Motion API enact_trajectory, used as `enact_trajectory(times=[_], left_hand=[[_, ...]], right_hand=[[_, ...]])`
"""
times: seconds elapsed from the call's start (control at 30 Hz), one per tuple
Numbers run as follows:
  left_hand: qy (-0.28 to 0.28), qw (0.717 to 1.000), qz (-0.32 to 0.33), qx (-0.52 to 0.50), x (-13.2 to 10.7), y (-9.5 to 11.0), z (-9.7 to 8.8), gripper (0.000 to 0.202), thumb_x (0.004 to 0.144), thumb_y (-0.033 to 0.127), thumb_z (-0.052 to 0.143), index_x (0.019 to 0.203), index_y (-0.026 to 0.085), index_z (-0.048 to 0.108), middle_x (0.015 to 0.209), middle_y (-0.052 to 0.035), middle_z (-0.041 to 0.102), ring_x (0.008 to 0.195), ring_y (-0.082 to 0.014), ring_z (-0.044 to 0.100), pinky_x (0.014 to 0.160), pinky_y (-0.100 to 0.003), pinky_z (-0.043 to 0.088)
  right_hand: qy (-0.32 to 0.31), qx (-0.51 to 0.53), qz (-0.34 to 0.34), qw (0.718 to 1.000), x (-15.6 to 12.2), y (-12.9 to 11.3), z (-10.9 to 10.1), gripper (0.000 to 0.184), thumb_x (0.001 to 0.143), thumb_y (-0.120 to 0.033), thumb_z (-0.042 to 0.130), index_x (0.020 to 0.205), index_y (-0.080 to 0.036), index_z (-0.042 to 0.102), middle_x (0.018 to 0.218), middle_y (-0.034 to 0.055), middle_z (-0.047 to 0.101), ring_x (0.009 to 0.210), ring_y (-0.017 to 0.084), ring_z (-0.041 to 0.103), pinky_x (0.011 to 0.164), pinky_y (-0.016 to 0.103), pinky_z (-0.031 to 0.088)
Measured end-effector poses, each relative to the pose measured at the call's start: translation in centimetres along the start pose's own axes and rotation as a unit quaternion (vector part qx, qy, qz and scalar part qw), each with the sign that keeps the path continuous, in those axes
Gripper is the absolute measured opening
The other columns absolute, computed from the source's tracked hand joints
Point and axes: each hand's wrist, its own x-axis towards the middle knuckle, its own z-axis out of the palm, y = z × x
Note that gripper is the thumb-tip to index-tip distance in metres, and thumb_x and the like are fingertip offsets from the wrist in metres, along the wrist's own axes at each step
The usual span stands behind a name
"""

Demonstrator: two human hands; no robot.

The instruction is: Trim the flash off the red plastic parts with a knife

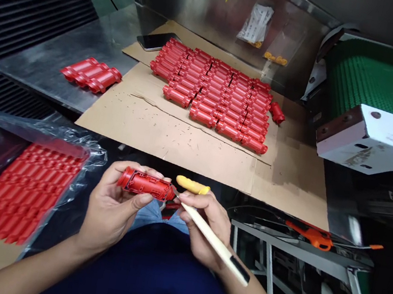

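Between the thumb and fingers of my left hand lies a red ribbed plastic cylinder part, turned so its cut-out inner face shows. My right hand grips a knife with a long cream handle and a black end. Its small blade meets the right end of the red part, though the exact contact is too small to make out. A yellow finger cot covers one finger of my right hand. Both hands are close together in front of my body, below the table's near edge.
Rows of red parts cover the cardboard, with a phone behind. Several more lie at the left. A plastic-lined box holds others. A green conveyor and an orange-handled tool are at right.
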Motion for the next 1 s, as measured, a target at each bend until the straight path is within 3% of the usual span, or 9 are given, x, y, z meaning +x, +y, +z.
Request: enact_trajectory(times=[0.07, 0.2, 0.4, 0.5, 0.57, 0.67, 0.73, 0.83, 1.0], left_hand=[[0.003, 0.999, 0.016, 0.027, -0.1, -0.2, -0.1, 0.043, 0.086, 0.009, 0.092, 0.121, 0.024, 0.07, 0.118, -0.0061, 0.083, 0.111, -0.0262, 0.083, 0.101, -0.037, 0.068], [0.013, 1.0, -0.005, 0.023, 0.1, -0.3, -0.2, 0.048, 0.084, 0.011, 0.095, 0.124, 0.024, 0.072, 0.115, -0.0052, 0.084, 0.105, -0.0212, 0.082, 0.097, -0.029, 0.068], [0.009, 0.984, -0.17, -0.047, 0.9, 0.5, 0.4, 0.03, 0.092, 0.026, 0.091, 0.116, 0.019, 0.076, 0.099, -0.0046, 0.08, 0.085, -0.0136, 0.077, 0.082, -0.022, 0.067], [-0.013, 0.979, -0.2, -0.046, 0.9, 0.5, 0.5, 0.033, 0.092, 0.026, 0.091, 0.12, 0.018, 0.076, 0.098, -0.005, 0.08, 0.085, -0.0133, 0.076, 0.084, -0.022, 0.066], [-0.019, 0.984, -0.176, -0.028, 0.8, 0.4, 0.4, 0.043, 0.089, 0.022, 0.093, 0.127, 0.02, 0.075, 0.1, -0.0043, 0.08, 0.088, -0.013, 0.076, 0.087, -0.02, 0.065], [-0.028, 0.991, -0.131, 0.016, 0.6, 0.2, 0.0, 0.054, 0.088, 0.02, 0.094, 0.136, 0.024, 0.071, 0.11, -0.0054, 0.082, 0.098, -0.0159, 0.078, 0.093, -0.023, 0.065], [-0.034, 0.993, -0.108, 0.042, 0.5, 0.2, -0.2, 0.055, 0.089, 0.019, 0.093, 0.138, 0.025, 0.069, 0.116, -0.0068, 0.083, 0.104, -0.0186, 0.079, 0.097, -0.026, 0.065], [-0.042, 0.994, -0.088, 0.053, 0.5, 0.2, -0.3, 0.054, 0.089, 0.017, 0.092, 0.137, 0.025, 0.069, 0.118, -0.0082, 0.083, 0.106, -0.021, 0.081, 0.099, -0.029, 0.065], [-0.055, 0.995, -0.077, 0.033, 0.4, 0.4, 0.0, 0.049, 0.091, 0.015, 0.089, 0.135, 0.024, 0.07, 0.116, -0.0085, 0.083, 0.108, -0.0234, 0.082, 0.098, -0.032, 0.067]], right_hand=[[-0.021, 0.022, 0.004, 1.0, 0.1, 0.4, -0.2, 0.021, 0.11, -0.023, 0.068, 0.131, -0.021, 0.069, 0.119, 0.0119, 0.082, 0.099, 0.022, 0.083, 0.084, 0.035, 0.072], [-0.078, -0.132, -0.153, 0.976, 0.9, 0.7, -1.2, 0.032, 0.108, -0.011, 0.065, 0.14, -0.015, 0.065, 0.116, 0.0158, 0.08, 0.099, 0.025, 0.078, 0.086, 0.042, 0.071], [-0.139, -0.235, -0.252, 0.928, 2.1, 0.7, -2.1, 0.038, 0.106, -0.008, 0.065, 0.144, -0.009, 0.064, 0.115, 0.0194, 0.08, 0.1, 0.028, 0.076, 0.083, 0.042, 0.071], [-0.117, -0.156, -0.188, 0.963, 1.8, 0.9, -1.6, 0.031, 0.107, -0.011, 0.066, 0.138, -0.017, 0.068, 0.113, 0.0144, 0.081, 0.097, 0.025, 0.077, 0.086, 0.042, 0.071], [-0.069, -0.019, -0.071, 0.995, 1.2, 0.9, -1.2, 0.021, 0.11, -0.02, 0.067, 0.131, -0.02, 0.07, 0.11, 0.0115, 0.082, 0.091, 0.022, 0.079, 0.082, 0.04, 0.071], [-0.073, 0.25, 0.103, 0.96, 0.5, 0.4, -1.0, 0.02, 0.114, -0.039, 0.064, 0.124, -0.022, 0.071, 0.095, 0.006, 0.082, 0.067, 0.016, 0.076, 0.061, 0.03, 0.068], [-0.093, 0.304, 0.105, 0.942, 0.3, 0.0, -1.3, 0.023, 0.112, -0.043, 0.068, 0.122, -0.022, 0.073, 0.092, 0.0056, 0.082, 0.063, 0.015, 0.075, 0.057, 0.028, 0.067], [-0.039, 0.118, 0.004, 0.992, 0.4, -0.3, -1.7, 0.021, 0.106, -0.027, 0.077, 0.126, -0.022, 0.078, 0.117, 0.0128, 0.083, 0.091, 0.021, 0.083, 0.078, 0.035, 0.073], [-0.018, -0.04, -0.121, 0.992, 0.7, 0.2, -1.5, 0.04, 0.105, -0.011, 0.071, 0.145, -0.018, 0.071, 0.132, 0.0173, 0.078, 0.12, 0.027, 0.08, 0.096, 0.04, 0.073]])
